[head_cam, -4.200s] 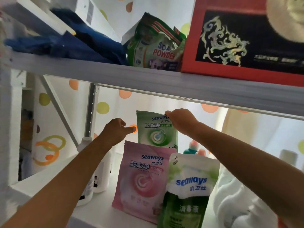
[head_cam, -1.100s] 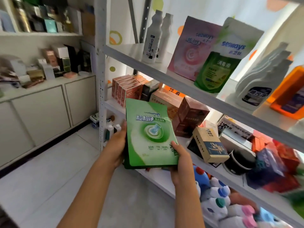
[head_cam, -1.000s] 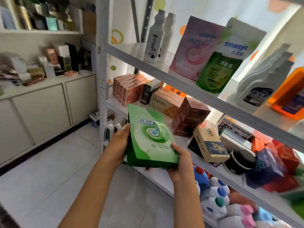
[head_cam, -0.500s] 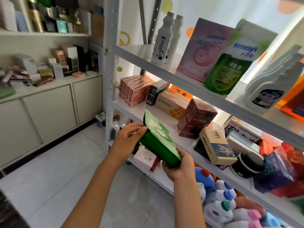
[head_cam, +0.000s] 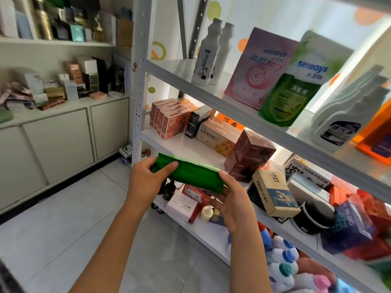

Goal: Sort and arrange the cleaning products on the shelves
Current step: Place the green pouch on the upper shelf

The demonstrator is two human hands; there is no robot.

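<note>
Green pouch (head_cam: 191,176) flat, edge-on, in front of shelf (head_cam: 190,148) of boxes. Left hand (head_cam: 146,178) pinches one end, right hand (head_cam: 231,199) cups other. Looks soft, floppy, light, glossy film likely slippery; best gripped by both ends or sealed edge.

We've got the green pouch (head_cam: 193,175) turned flat, bottom edge facing us, held out in front of the rack. Up on the shelf (head_cam: 211,92) the pink pouch (head_cam: 257,68) and the green-and-white pouch (head_cam: 296,87) stand upright, overlapping, beside two white bottles (head_cam: 208,51).
</note>
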